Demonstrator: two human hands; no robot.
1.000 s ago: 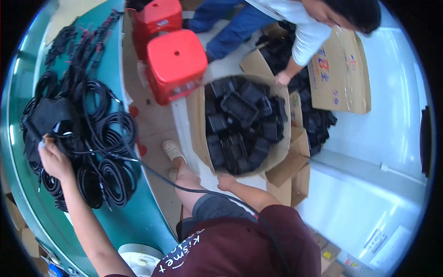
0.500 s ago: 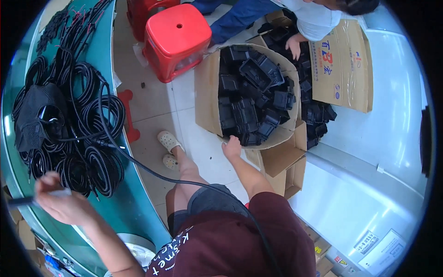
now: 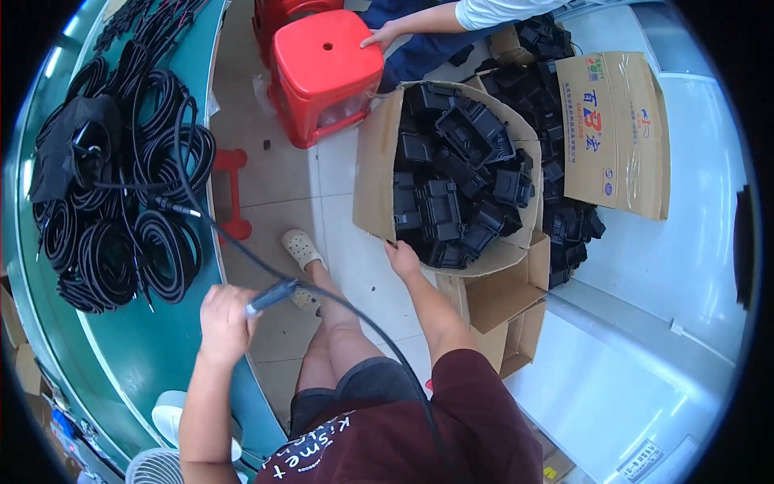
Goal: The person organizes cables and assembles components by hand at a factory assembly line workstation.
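In my left hand [image 3: 226, 323] is a dark stick-like tool [image 3: 272, 297] with a paler grey end. The fingers are closed round it, beside the green table's edge, and its exact kind cannot be made out. My right hand [image 3: 403, 260] grips the near left rim of an open cardboard box [image 3: 375, 181]. Its thumb and fingers are pinched at the edge, where a small dark bit shows. Black plastic cases [image 3: 439, 208] fill this box in a loose heap, some of them open like trays.
Coiled black cables [image 3: 167, 256] lie on the green table [image 3: 161, 355]. One black cable [image 3: 355, 310] runs from there across to my shirt. A co-worker's hand [image 3: 380, 36] rests on a red stool [image 3: 326, 60]. More black cases [image 3: 568, 234] and a cardboard flap [image 3: 617, 137] are behind the box.
My left hand has swung right, from over the table to its edge, with the tool. My right hand stays on the box rim. The co-worker's hand has left the cases for the stool.
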